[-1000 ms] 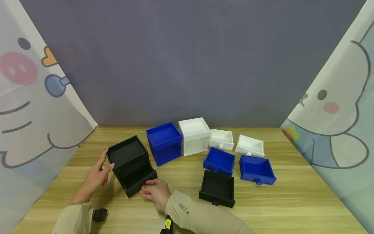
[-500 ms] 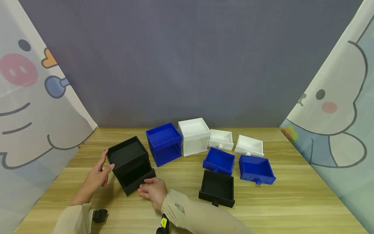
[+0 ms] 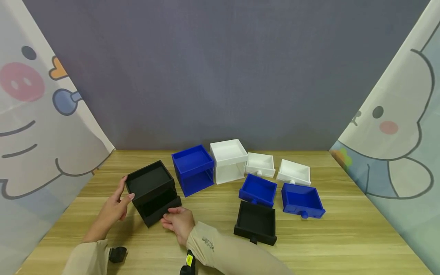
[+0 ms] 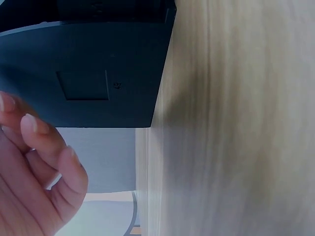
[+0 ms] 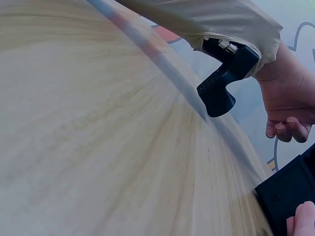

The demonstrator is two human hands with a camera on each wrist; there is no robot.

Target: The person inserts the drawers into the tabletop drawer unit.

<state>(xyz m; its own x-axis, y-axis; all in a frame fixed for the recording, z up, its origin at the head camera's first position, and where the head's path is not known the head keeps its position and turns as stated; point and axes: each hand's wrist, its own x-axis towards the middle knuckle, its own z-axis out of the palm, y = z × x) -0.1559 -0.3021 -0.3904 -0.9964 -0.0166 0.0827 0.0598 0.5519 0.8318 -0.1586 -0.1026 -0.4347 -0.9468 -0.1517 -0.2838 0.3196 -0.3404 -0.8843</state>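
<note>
Both hands on: left hand grips black cabinet by its left side, right hand pinches black drawer jutting from its near side; sleeve lettering too small to read.

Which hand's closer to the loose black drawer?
Right. The right hand is left of the loose black drawer, at the black cabinet's front; the left hand is farther off, at the cabinet's left side.
</note>
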